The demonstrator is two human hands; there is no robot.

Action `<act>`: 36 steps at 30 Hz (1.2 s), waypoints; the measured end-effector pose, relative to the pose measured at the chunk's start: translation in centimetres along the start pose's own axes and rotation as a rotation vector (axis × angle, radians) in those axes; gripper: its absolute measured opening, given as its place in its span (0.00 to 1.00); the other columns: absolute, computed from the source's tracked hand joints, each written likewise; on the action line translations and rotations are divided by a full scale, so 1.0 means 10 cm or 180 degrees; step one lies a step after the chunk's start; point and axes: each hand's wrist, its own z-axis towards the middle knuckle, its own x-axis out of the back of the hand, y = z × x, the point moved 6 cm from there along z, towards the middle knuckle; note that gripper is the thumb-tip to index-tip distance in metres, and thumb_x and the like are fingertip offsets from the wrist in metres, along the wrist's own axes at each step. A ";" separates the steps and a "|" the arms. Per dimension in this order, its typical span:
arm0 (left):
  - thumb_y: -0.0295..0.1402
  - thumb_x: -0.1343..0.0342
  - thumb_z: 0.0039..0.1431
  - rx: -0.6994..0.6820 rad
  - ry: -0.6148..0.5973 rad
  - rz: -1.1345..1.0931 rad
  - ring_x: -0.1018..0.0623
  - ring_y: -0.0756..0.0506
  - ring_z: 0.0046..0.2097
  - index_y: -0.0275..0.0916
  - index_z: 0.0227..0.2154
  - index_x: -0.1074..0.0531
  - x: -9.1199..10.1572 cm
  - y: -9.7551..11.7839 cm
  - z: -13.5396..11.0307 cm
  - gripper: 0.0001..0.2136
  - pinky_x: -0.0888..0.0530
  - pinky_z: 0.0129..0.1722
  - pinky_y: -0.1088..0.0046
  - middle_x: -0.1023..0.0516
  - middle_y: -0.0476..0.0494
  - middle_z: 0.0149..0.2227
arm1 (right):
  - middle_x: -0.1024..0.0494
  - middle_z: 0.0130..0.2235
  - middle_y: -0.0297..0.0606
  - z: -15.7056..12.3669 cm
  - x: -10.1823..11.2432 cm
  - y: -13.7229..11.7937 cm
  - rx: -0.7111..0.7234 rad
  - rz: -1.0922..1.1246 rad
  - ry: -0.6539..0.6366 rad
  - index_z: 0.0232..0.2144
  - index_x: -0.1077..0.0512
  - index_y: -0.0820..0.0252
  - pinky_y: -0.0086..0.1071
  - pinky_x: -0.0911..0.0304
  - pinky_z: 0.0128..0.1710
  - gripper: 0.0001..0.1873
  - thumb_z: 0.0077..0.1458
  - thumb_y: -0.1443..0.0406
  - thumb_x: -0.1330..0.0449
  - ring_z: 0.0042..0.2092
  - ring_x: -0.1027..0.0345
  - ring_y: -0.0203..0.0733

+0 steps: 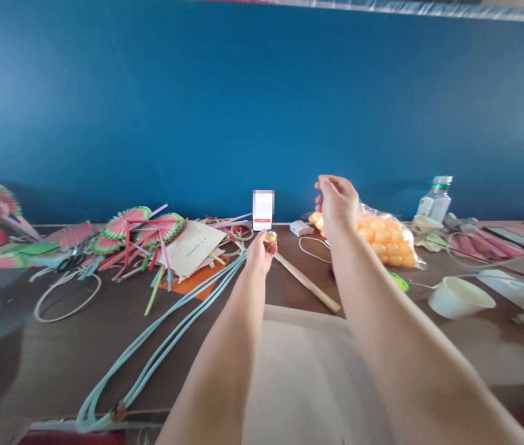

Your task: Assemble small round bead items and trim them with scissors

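My left hand (260, 250) reaches forward over the brown table (81, 327), its fingers pinched on a small round yellowish object (270, 235). Just beyond it a white phone (262, 211) stands upright against the blue wall. My right hand (337, 204) is raised above the table edge of a clear bag of orange-yellow balls (385, 238), fingers curled loosely; what they hold, if anything, is hidden. A wooden stick (307, 283) lies between my two arms.
Pleated pink-and-green paper fans (144, 227), paper strips and a printed sheet (192, 247) lie at the left, with scissors (71, 262) and a wire ring (67, 296). Pale blue tubing (160, 346) runs toward me. A white cup (460, 297), a bottle (434, 199) and a beige board (303, 371) sit nearby.
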 end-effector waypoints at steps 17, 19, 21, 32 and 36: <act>0.33 0.44 0.64 0.0066 0.0143 0.0264 0.28 0.55 0.22 0.34 0.32 0.29 0.04 -0.02 0.03 0.08 0.29 0.22 0.83 0.26 0.44 0.26 | 0.19 0.35 0.37 -0.20 0.98 0.94 -0.0428 -0.4977 -0.3007 0.31 0.18 0.53 0.31 0.42 0.33 0.11 0.46 0.65 0.40 0.36 0.27 0.43; 0.33 0.43 0.64 0.0042 0.0134 0.0277 0.28 0.55 0.22 0.34 0.33 0.29 0.04 -0.02 0.04 0.07 0.29 0.21 0.84 0.26 0.45 0.26 | 0.19 0.36 0.39 -0.20 0.92 0.97 -0.0460 -0.5088 -0.3157 0.32 0.18 0.54 0.32 0.42 0.34 0.12 0.45 0.66 0.40 0.36 0.27 0.45; 0.33 0.43 0.64 0.0020 0.0133 0.0293 0.28 0.55 0.22 0.35 0.33 0.29 0.05 -0.02 0.05 0.07 0.30 0.21 0.84 0.26 0.45 0.26 | 0.19 0.37 0.40 -0.18 0.88 1.00 -0.0496 -0.5102 -0.3251 0.33 0.19 0.55 0.32 0.41 0.34 0.13 0.44 0.67 0.39 0.36 0.27 0.45; 0.34 0.43 0.64 0.0140 0.0164 0.0269 0.28 0.55 0.22 0.35 0.32 0.29 0.05 -0.03 0.04 0.08 0.29 0.22 0.84 0.27 0.47 0.25 | 0.26 0.22 0.32 -0.09 1.01 1.06 -0.0307 -0.4341 -0.2909 0.21 0.22 0.55 0.29 0.46 0.29 0.06 0.44 0.65 0.39 0.26 0.35 0.36; 0.34 0.43 0.64 0.0193 0.0122 0.0176 0.28 0.55 0.22 0.34 0.33 0.28 0.04 -0.03 0.05 0.07 0.29 0.22 0.84 0.27 0.46 0.25 | 0.27 0.21 0.30 0.01 1.18 1.05 -0.0289 -0.3664 -0.2418 0.20 0.23 0.57 0.27 0.45 0.28 0.07 0.46 0.61 0.37 0.27 0.35 0.36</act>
